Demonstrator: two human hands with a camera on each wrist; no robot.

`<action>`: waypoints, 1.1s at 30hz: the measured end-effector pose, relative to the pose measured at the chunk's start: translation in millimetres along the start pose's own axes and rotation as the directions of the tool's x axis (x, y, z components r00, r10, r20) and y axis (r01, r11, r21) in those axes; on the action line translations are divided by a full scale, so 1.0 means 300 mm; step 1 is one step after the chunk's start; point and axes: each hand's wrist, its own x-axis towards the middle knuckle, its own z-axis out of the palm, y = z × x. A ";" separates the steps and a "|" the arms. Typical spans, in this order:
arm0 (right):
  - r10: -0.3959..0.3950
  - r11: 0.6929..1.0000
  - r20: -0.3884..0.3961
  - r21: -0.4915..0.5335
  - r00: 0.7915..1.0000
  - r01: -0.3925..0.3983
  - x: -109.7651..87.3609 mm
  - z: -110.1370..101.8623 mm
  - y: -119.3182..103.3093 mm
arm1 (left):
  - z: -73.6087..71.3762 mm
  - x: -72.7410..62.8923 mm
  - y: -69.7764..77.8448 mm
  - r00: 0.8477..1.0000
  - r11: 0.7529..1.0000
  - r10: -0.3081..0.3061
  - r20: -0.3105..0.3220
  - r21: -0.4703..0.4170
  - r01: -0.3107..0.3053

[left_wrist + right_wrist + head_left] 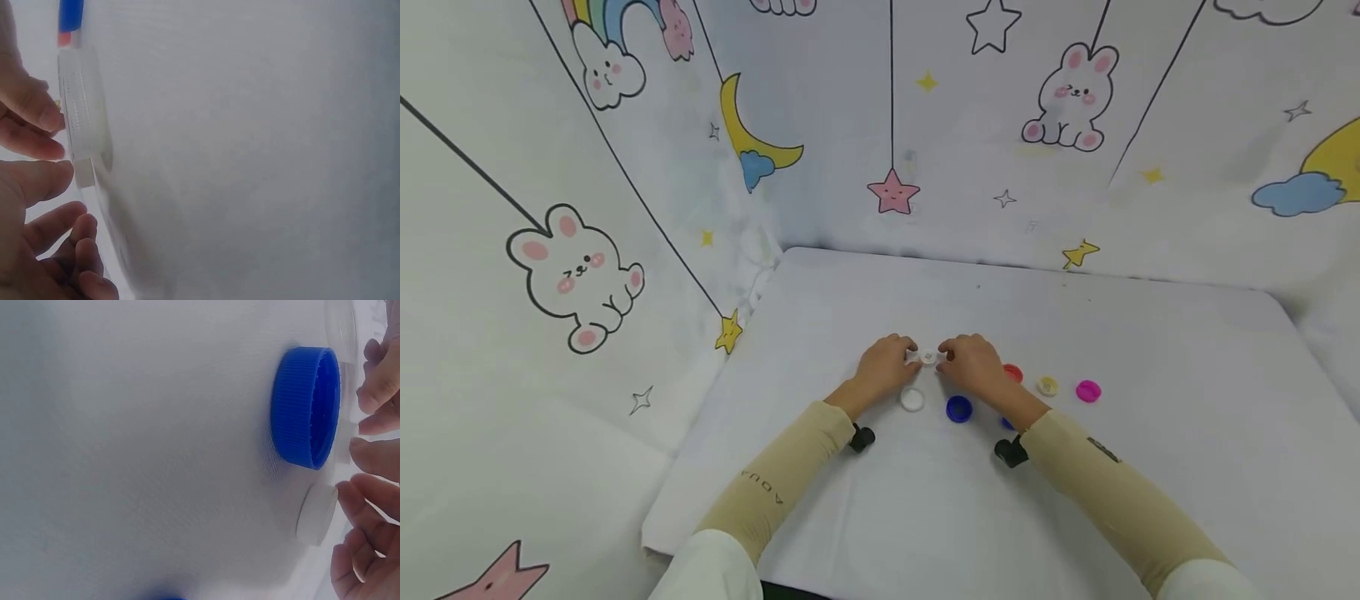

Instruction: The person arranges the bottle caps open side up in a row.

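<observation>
A small white cap (928,357) lies on the table between my two hands. From its left, my left hand (887,365) comes close, with thumb and forefinger spread in a C. My right hand (976,367) faces it from the right in a similar loose curve. In the left wrist view, the left thumb's tip stands right by this white cap (83,173). Neither hand's fingers close around it. Nearer the body lie a translucent white cap (912,401) and a ribbed blue cap (958,409). Another white cap (317,515) sits by the right fingertips in the right wrist view.
Beyond the right wrist are a red cap (1013,372), a pale yellow cap (1047,386) and a magenta cap (1087,391). A second blue cap (1007,423) is partly hidden under the right forearm. The white-covered table (880,508) meets a patterned cloth wall behind.
</observation>
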 end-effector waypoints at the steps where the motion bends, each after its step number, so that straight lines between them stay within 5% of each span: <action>1: 0.005 1.000 0.005 0.001 1.000 -0.005 0.001 -0.001 0.000 | -0.001 0.001 0.002 1.000 1.000 0.003 0.012 -0.009 -0.003; 14: -0.002 0.995 0.043 0.097 0.999 -0.002 -0.005 0.112 0.020 | 0.071 -0.026 -0.013 0.992 1.000 0.007 0.127 -0.001 -0.007; 33: -0.045 0.994 -0.021 0.102 0.999 0.047 0.053 0.070 -0.017 | 0.006 0.032 0.003 0.999 1.000 0.024 0.031 -0.006 -0.024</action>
